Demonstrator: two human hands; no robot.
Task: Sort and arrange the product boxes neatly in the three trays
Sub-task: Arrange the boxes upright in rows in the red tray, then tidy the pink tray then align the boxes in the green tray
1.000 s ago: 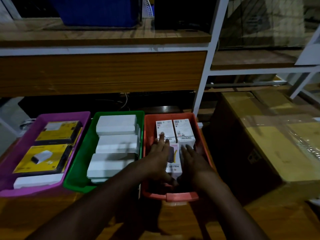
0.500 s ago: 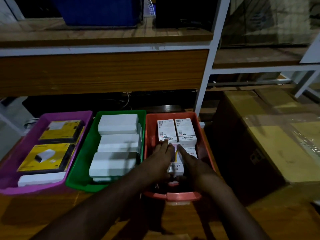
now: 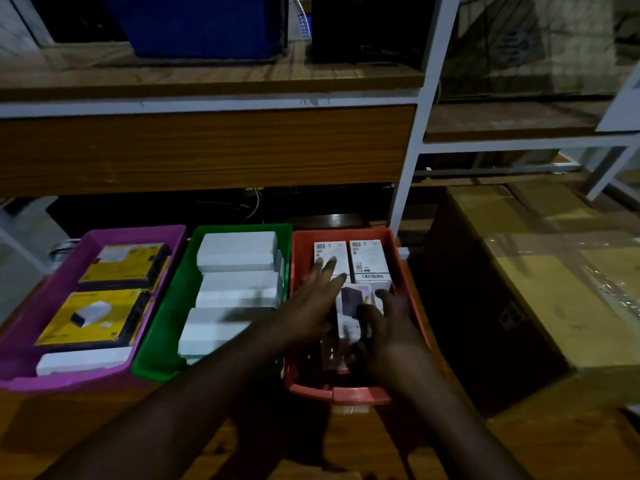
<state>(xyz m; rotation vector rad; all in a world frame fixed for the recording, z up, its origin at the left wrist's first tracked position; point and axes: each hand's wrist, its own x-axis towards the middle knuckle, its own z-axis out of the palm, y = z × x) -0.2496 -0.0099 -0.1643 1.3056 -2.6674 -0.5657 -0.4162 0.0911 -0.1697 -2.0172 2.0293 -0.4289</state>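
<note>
Three trays stand side by side on the wooden table. The purple tray [image 3: 31, 320] holds two yellow boxes [image 3: 93, 317] and a white one. Plain white boxes [image 3: 239, 252] are stacked in the green tray [image 3: 162, 327]. In the orange tray [image 3: 346, 394], two white barcode boxes [image 3: 369, 259] lie at the back, and a white box with a dark picture [image 3: 349, 306] lies in front of them. My left hand [image 3: 317, 299] lies flat, fingers spread, over the left boxes. My right hand [image 3: 388, 323] rests with fingers apart on the picture box's right side.
A large taped cardboard carton [image 3: 540, 282] stands right of the orange tray. A wooden shelf with a white metal frame [image 3: 412, 150] rises behind the trays, carrying a blue bin [image 3: 201, 26]. Cables hang in the dark gap under it.
Both hands have spread apart: the left slid forward onto the back-left barcode box, the right shifted rightward. The picture box between them shows more of its face.
</note>
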